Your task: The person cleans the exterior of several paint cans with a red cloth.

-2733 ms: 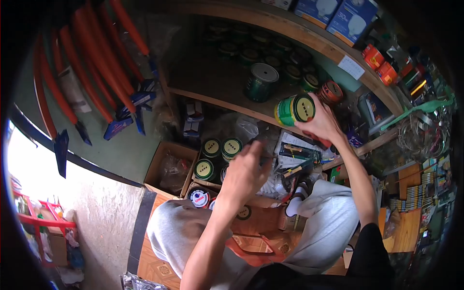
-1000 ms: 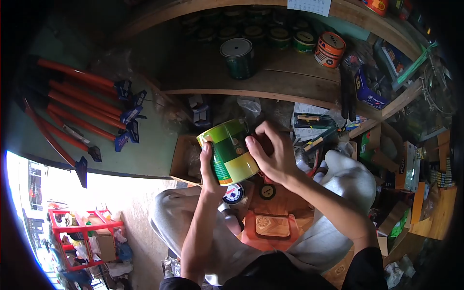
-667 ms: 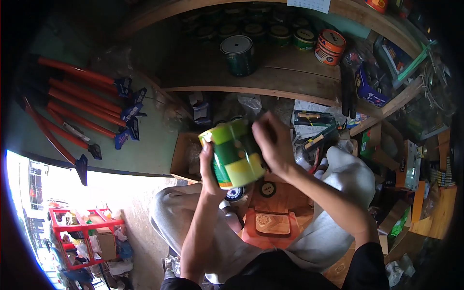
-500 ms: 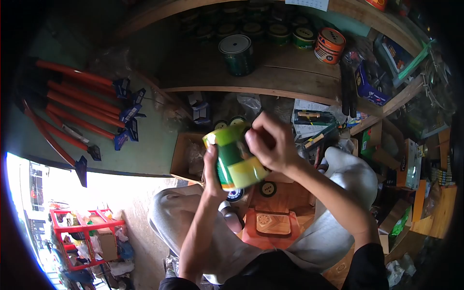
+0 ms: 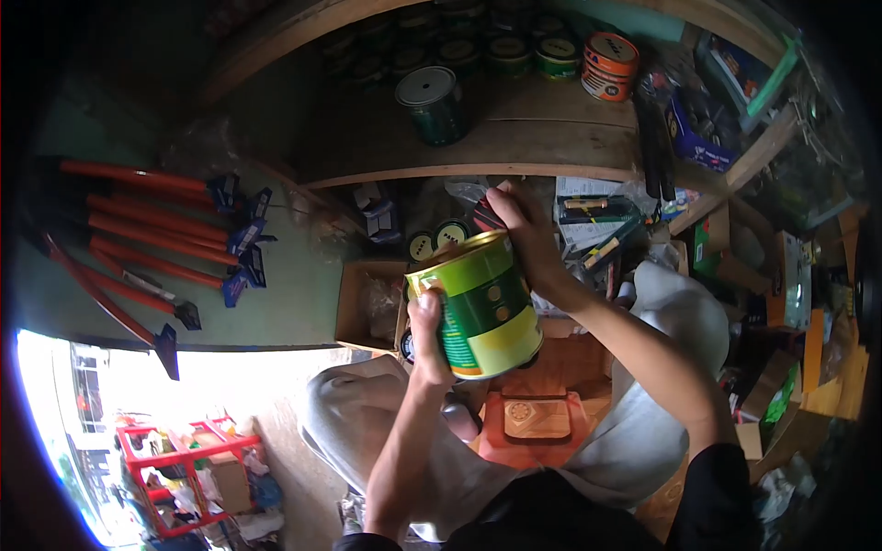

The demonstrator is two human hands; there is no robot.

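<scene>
A green and yellow paint can is tilted in front of me, above my lap. My left hand grips its left side, with the thumb lying on the label. My right hand is at the can's upper right edge, fingers closed around a small dark red item whose kind I cannot make out. The far side of the can and some of my left fingers are hidden. Behind the can, several round tins stand below the shelf.
A wooden shelf ahead bears a dark green can, an orange tin and several small tins. Orange-handled tools lie on the left. An open cardboard box is beside my left knee; a red plastic stool is between my legs.
The can has turned so more of its label and its metal rim show. My right hand has risen along its right side, and the dark red item now shows in its fingers.
</scene>
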